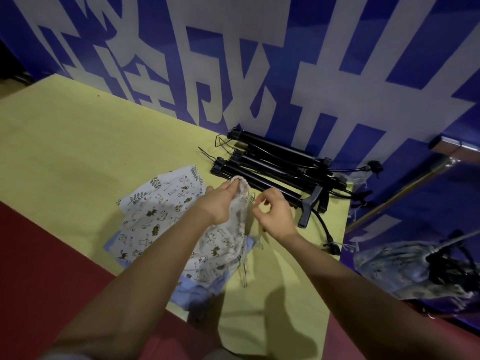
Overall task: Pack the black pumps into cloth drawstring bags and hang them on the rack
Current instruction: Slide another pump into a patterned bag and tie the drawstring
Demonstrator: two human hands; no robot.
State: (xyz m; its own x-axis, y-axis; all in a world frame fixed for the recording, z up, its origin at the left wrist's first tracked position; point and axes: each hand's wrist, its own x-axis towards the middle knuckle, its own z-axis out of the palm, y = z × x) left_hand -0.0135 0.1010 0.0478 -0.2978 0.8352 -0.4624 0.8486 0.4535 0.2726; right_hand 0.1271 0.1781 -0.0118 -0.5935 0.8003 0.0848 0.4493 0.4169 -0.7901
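Observation:
A printed cloth drawstring bag [220,242] lies on the yellow table [78,152], its gathered mouth lifted up. My left hand [220,203] grips the bunched mouth of this bag. My right hand [272,211] is just right of it, fingers pinched on the bag's thin drawstring. Under and left of it lie more printed cloth bags [161,201]. No black pump is visible; the bag's inside is hidden. At the far right a filled cloth bag [405,266] hangs beside a metal rack bar [405,188].
A bundle of folded black stands with cables [280,170] lies on the table behind my hands, against a blue and white banner wall [259,61]. Red floor [39,255] shows below the table's front edge.

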